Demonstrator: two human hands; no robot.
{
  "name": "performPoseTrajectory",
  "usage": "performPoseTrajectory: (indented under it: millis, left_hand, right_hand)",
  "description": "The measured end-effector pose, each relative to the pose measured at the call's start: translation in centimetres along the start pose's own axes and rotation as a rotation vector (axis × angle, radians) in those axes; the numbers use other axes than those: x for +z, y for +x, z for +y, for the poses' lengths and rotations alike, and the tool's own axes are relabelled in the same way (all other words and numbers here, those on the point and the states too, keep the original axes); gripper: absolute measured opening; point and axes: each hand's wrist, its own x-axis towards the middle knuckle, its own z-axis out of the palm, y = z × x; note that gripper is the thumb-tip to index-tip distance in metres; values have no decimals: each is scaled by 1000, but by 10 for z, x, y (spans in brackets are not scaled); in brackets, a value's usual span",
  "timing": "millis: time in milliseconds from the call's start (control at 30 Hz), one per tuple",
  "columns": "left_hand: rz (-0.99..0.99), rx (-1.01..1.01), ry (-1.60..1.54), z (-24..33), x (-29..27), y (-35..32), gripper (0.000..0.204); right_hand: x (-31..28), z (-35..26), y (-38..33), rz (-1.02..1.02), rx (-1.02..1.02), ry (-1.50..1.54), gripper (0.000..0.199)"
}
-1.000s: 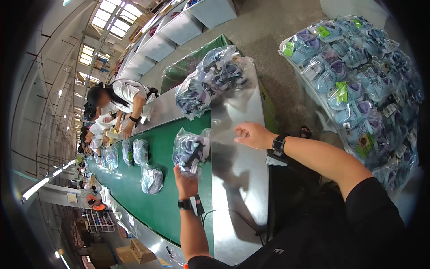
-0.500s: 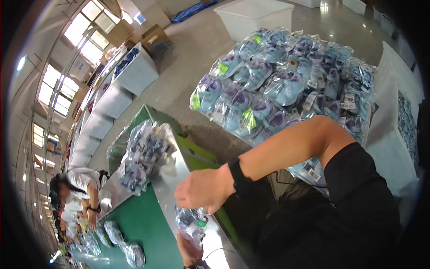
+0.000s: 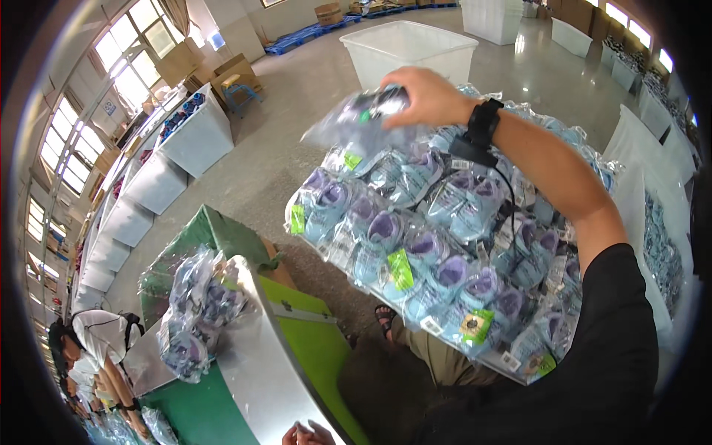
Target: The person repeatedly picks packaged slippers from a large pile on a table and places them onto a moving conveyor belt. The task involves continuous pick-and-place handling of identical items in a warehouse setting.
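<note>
My right hand (image 3: 426, 98) is closed on one end of a clear-bagged pair of shoes (image 3: 360, 119), held up over the far left part of a pile. The bag is blurred and a small green patch shows through it. Beneath, light blue shoes with purple linings (image 3: 386, 226) lie in clear bags, several with bright green tags. At the lower edge only the fingers of my left hand (image 3: 308, 432) show, slightly apart and with nothing visible in them, beside the metal tabletop (image 3: 271, 371). The rest of that hand is out of the picture.
More bagged shoes (image 3: 196, 311) are heaped at the metal table's far end, by a green bin (image 3: 211, 222). A green belt (image 3: 200, 408) runs left, where co-workers (image 3: 104, 341) bend over bags. White bins (image 3: 408, 52) stand beyond the pile and at right (image 3: 638, 222).
My right hand has swung from the metal table up and away over the pile, carrying the bagged shoes. My left hand has let go of them and dropped toward the lower edge. The view has shifted right.
</note>
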Motion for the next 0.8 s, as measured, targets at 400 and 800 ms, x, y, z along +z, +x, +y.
performPoseTrajectory:
  millis: [400,800]
  left_hand:
    - [84,-33,58,-66,-38,28,17]
    - [-70,4,-54,-37,-13,28,24]
  right_hand:
    - [121,218,22,115,529,-450,69]
    - [85,100,-50,-220,179,106,38]
